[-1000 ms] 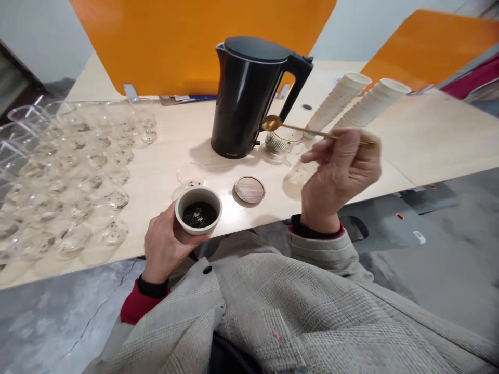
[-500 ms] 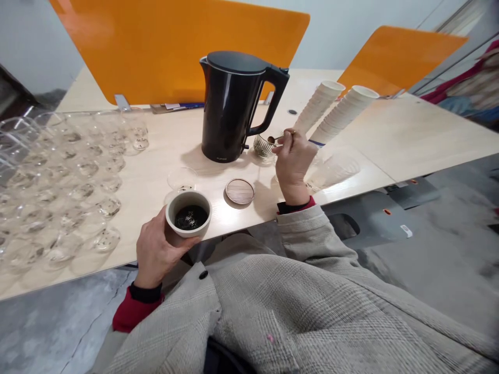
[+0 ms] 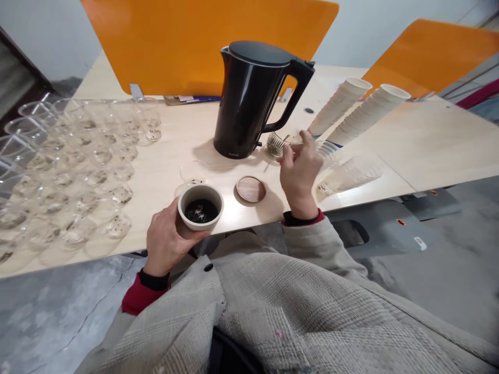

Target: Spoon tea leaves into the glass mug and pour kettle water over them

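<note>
One white cup (image 3: 200, 207) gripped from the side in left hand (image 3: 167, 240), fingers wrapped round its wall, held at near counter (image 3: 171, 145) edge, partly over the lap. Dark liquid or wet dark leaves inside, small pale flecks on top; cannot tell which. Right hand (image 3: 299, 169) raised above counter right of cup, fingers loosely curled and pinched at the tips near a thin handle; whether actually gripping it unclear. Just beyond those fingers, small glass (image 3: 281, 142) with wire strainer inside, half hidden by the hand. Round wooden lid (image 3: 250, 189) flat on counter between cup and right hand. Clear empty glass (image 3: 193, 174) just behind cup, touching or nearly so. Black electric kettle (image 3: 255, 98) upright behind, lid shut, handle to the right, blocking view of counter behind it. Two leaning stacks of paper cups (image 3: 358, 114) lying tilted right of kettle, mouths up and away. Clear plastic cups (image 3: 349, 176) lying on their side near right hand, hard to make out. Many empty glasses (image 3: 74, 166) in rows over left of counter, outer ones cut off by frame edge, some with faint residue. Orange divider panels (image 3: 195, 41) at back, pen and clips at base. Grey checked coat sleeves and red cuffs filling the foreground.
</note>
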Motion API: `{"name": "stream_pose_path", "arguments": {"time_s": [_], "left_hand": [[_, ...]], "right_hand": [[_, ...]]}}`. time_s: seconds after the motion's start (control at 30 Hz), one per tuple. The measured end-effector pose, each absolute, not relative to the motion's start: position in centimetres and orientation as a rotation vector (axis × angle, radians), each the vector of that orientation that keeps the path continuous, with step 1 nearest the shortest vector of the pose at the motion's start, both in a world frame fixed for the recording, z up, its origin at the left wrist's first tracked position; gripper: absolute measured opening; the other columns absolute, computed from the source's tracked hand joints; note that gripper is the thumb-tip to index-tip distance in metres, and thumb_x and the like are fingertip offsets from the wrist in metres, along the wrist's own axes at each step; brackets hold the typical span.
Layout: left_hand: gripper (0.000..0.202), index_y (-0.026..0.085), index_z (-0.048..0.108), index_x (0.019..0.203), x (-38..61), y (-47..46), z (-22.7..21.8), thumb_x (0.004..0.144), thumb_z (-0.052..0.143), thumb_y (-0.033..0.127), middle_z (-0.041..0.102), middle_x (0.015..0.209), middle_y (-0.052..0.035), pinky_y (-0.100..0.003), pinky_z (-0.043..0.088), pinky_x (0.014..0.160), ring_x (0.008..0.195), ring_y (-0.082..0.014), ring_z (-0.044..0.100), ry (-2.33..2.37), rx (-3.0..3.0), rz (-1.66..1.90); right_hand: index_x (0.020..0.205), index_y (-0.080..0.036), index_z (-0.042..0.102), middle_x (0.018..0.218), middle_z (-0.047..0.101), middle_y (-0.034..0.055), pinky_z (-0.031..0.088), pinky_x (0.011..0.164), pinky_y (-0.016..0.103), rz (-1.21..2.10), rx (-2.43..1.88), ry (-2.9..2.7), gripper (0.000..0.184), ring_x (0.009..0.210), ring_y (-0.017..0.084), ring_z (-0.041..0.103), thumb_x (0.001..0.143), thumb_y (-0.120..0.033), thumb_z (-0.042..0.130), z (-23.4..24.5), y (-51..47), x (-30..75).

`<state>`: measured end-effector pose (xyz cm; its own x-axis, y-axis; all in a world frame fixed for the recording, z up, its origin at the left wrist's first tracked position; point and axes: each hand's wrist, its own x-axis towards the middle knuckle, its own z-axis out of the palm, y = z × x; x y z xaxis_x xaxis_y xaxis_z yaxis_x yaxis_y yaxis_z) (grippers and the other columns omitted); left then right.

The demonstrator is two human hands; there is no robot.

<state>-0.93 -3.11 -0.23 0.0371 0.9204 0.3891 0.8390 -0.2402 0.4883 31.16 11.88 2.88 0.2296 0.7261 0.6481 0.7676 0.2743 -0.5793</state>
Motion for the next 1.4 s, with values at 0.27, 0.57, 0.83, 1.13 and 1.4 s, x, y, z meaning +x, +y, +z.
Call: {"name": "stream_pose_path", "arguments": {"time_s": [0.27, 0.57, 0.83, 1.13, 1.4], "left_hand": [[0.094, 0.023, 0.054, 0.149, -0.7, -3.2, -0.1, 0.077, 0.078, 0.078, 0.076, 0.134, -0.0140, -0.049, 0.059, 0.099, 0.120, -0.0375, 0.074, 1.867, 2.131, 0.991], [0.097, 0.022, 0.053, 0.150, -0.7, -3.3, -0.3, 0.076, 0.078, 0.079, 0.076, 0.135, -0.0144, -0.048, 0.059, 0.098, 0.117, -0.0366, 0.075, 1.868, 2.140, 0.991], [0.100, 0.021, 0.048, 0.155, -1.0, -3.2, -0.8, 0.077, 0.078, 0.078, 0.070, 0.146, -0.0166, -0.050, 0.057, 0.104, 0.125, -0.0382, 0.072, 1.846, 2.153, 1.001], [0.092, 0.023, 0.046, 0.157, -0.7, -3.2, -0.2, 0.085, 0.071, 0.074, 0.070, 0.146, -0.0145, -0.048, 0.056, 0.102, 0.123, -0.0368, 0.072, 1.817, 2.115, 0.977], [0.091, 0.022, 0.046, 0.158, -0.8, -3.2, -0.4, 0.087, 0.066, 0.076, 0.068, 0.150, -0.0155, -0.047, 0.055, 0.103, 0.124, -0.0358, 0.072, 1.758, 2.137, 1.000]], "right_hand": [[0.147, -0.019, 0.061, 0.141, 0.070, 0.0197, 0.058, 0.102, 0.055, 0.100, -1.329, -2.084, 0.066, 0.120, 0.035, 0.071, 0.100, -0.065, 0.060, 2.8, 4.9, 27.8], [0.149, -0.017, 0.061, 0.143, 0.064, 0.0226, 0.047, 0.113, 0.065, 0.196, -1.388, -2.188, 0.066, 0.130, 0.040, 0.058, 0.094, -0.054, 0.068, -0.3, 6.1, 28.7], [0.161, -0.029, 0.049, 0.152, 0.054, 0.0155, 0.045, 0.120, 0.060, 0.345, -0.849, -2.192, 0.076, 0.142, 0.035, 0.052, 0.097, -0.068, 0.063, 6.0, 2.3, 23.2], [0.155, -0.020, 0.055, 0.148, 0.055, 0.0198, 0.043, 0.117, 0.064, 0.292, -0.835, -2.458, 0.076, 0.131, 0.038, 0.050, 0.098, -0.070, 0.059, 6.6, 2.2, 19.1], [0.157, -0.022, 0.053, 0.152, 0.052, 0.0185, 0.041, 0.119, 0.064, 0.244, -0.878, -2.514, 0.077, 0.134, 0.038, 0.046, 0.101, -0.074, 0.049, 6.0, 2.0, 19.1]]}}
